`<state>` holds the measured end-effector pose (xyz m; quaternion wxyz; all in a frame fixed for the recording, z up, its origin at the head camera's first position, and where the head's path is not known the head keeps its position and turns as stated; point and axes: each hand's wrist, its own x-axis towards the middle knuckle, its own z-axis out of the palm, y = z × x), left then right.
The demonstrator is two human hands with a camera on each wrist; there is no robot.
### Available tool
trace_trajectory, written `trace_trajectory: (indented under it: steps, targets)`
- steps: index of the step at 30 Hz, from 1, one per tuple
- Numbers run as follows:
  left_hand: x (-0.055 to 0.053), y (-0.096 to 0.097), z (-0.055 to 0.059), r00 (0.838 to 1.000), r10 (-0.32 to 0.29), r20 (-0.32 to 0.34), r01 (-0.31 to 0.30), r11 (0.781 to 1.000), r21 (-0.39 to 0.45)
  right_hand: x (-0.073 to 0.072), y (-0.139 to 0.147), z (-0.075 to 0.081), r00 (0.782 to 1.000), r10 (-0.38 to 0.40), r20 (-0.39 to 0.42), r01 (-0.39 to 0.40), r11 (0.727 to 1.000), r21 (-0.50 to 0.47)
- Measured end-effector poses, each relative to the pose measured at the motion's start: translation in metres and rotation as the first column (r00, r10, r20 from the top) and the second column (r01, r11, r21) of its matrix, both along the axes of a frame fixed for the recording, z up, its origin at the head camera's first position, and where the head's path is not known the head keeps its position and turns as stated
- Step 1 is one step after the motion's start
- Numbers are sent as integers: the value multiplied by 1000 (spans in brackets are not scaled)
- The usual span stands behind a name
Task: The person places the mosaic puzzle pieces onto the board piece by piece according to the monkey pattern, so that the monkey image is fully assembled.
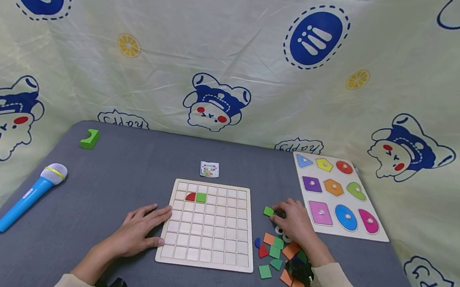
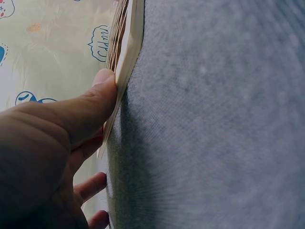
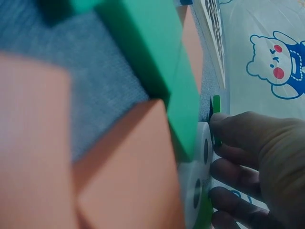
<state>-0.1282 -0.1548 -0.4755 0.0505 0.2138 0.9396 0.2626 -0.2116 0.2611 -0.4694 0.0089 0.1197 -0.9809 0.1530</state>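
Observation:
My left hand [image 1: 141, 229] rests flat on the cloth at the left side of a white gridded board [image 1: 207, 237]. Its thumb [image 2: 102, 88] touches the board's edge, fingers spread and fairly straight. On the board's grid lie a red quarter-round piece [image 1: 191, 197] and, beside it, a green square [image 1: 201, 198]. To the right of the board, my right hand [image 1: 294, 222] pinches a small green tile [image 1: 268, 211] between thumb and fingertips, low over the cloth. In the right wrist view the thumb covers part of that green tile [image 3: 217, 102].
By the right wrist lies a loose pile of orange tiles [image 1: 290, 251], green tiles [image 1: 265, 272], a red piece [image 1: 263, 251] and white rings [image 1: 286, 238]. A shape puzzle [image 1: 328, 195] stands behind; a small card [image 1: 209, 169], blue microphone [image 1: 31, 197] and green block [image 1: 90, 139] lie elsewhere.

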Motion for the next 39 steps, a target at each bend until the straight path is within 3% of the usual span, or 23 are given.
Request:
trace_trajectory:
  steps: [10, 18, 27, 39]
  targets:
    - [0, -1, 1, 1000, -5, 4, 5, 1000, -9, 4, -15, 5, 998, 14, -59, -16, 999, -43]
    - [0, 0, 0, 1000, -2, 14, 2, 1000, 0, 6, -44, 19, 989, 89, -118, -97, 993, -66]
    - [0, 0, -2, 1000, 0, 14, 0, 1000, -3, 3, -80, 25, 986, 134, -94, -139, 989, -55]
    - [1, 0, 1, 1000, 1, 13, -1, 1000, 5, -11, -120, 19, 971, 229, -68, -228, 973, 32]
